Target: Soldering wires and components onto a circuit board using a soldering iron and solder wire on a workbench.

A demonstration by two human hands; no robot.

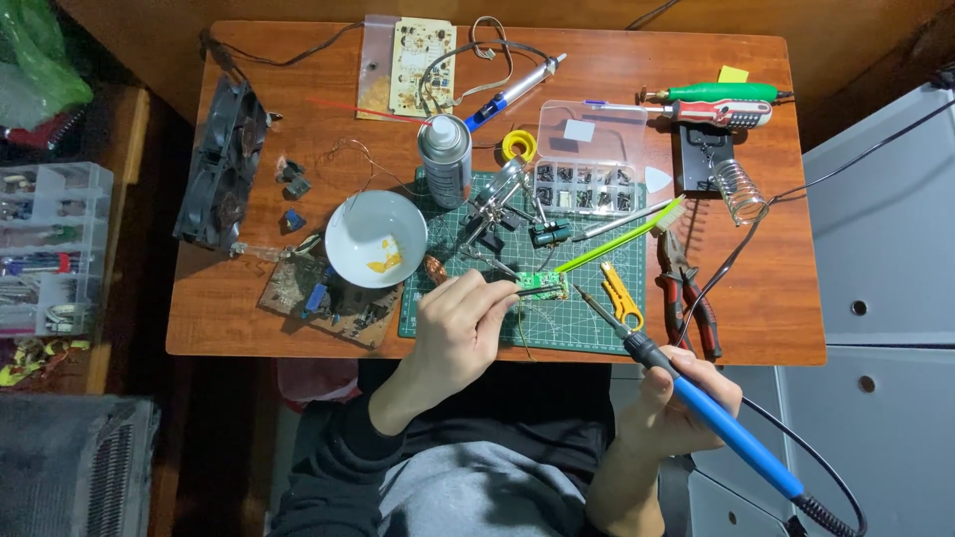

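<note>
Two hands busy: left hand (pixel 460 323) pinches tweezers (pixel 525 289) on small, light, fragile green circuit board (pixel 542 285) near desk's front edge, best held by edges; right hand (pixel 679 405) grips blue soldering iron (pixel 696 398).

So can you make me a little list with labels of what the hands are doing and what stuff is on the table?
Left hand: holds tweezers at the small green circuit board
Right hand: holds a blue soldering iron, tip lifted off the board
Work surface: green cutting mat on a wooden table
Near the left hand: white bowl, spray can
Near the right hand: yellow wire stripper, red pliers
Farther back: clear parts box, black fan
</note>
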